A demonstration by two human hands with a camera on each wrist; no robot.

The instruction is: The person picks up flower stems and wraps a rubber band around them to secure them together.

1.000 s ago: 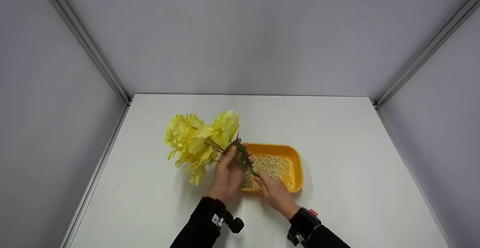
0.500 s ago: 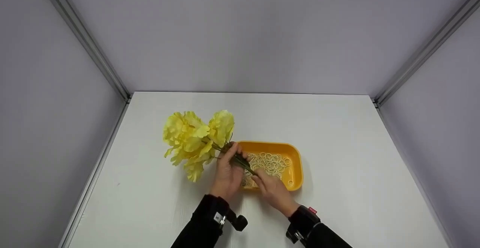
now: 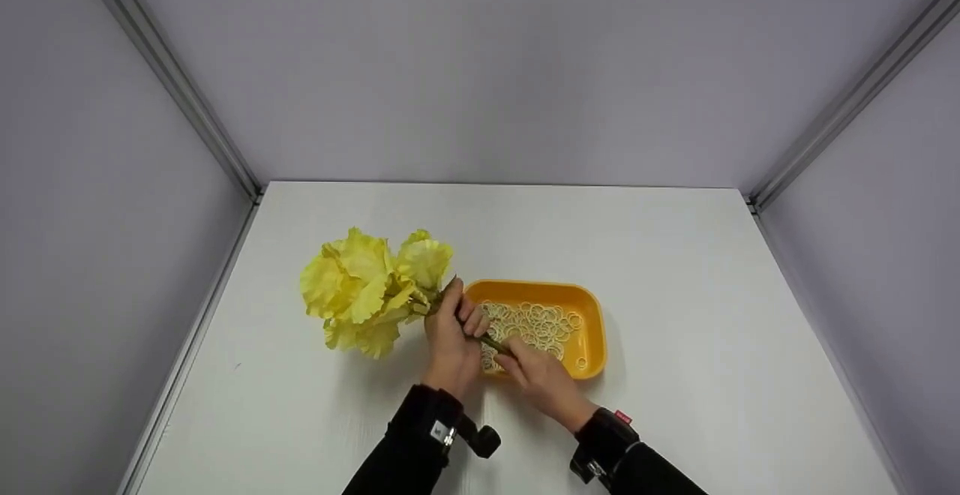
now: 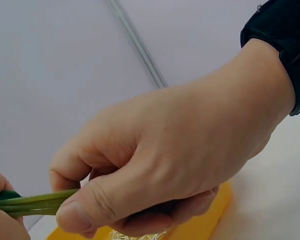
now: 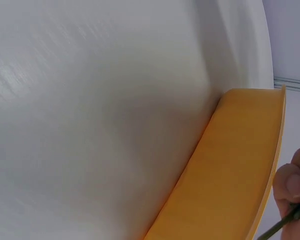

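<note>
- Yellow flowers (image 3: pixel 371 292) have swung lower and leftward, blooms now near the surface (image 3: pixel 675 270).
- Left hand (image 3: pixel 454 330) grips the stems (image 3: pixel 491 342); right hand (image 3: pixel 536 375) pinches their ends above the orange tray (image 3: pixel 592 330), likely readying them for binding.

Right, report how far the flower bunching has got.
Done: the yellow flowers are gathered, their stems clasped in the left hand. In hand: the right hand pinches the stem ends above the orange tray. Left: no rubber band shows on the stems.
</note>
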